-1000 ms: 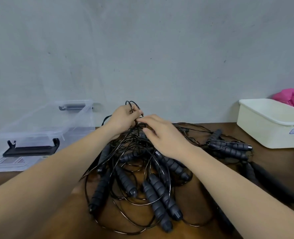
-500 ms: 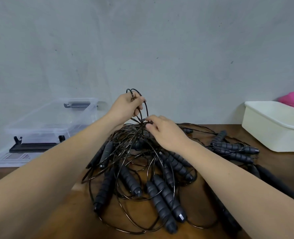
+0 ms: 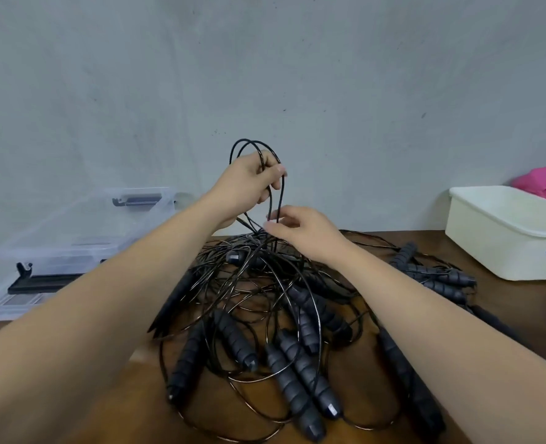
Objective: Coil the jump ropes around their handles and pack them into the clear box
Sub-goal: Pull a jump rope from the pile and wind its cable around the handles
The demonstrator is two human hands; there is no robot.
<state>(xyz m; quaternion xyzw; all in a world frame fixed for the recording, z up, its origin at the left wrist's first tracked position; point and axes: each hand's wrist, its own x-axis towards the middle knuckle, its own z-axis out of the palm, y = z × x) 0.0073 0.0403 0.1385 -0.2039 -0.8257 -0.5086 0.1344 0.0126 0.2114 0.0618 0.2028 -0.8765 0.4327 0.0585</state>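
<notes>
Gripping a raised cord loop [image 3: 255, 145] in curled fingers [image 3: 273, 173] above the jump ropes [image 3: 265, 315] tangled on the counter [image 3: 527, 296], the left hand [image 3: 249, 184] untangles while the right hand [image 3: 303, 232] pinches a strand [image 3: 282, 200] beneath; freeing one rope probably comes next.

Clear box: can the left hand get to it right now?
Probably not yet. The left hand grips raised cord loops that run into the tangled pile. The way itself looks free: the clear box sits to its left, nothing between.

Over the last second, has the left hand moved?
Yes. The left hand has risen, lifting cord loops: it is now above the clear box rim, earlier below it.
</notes>
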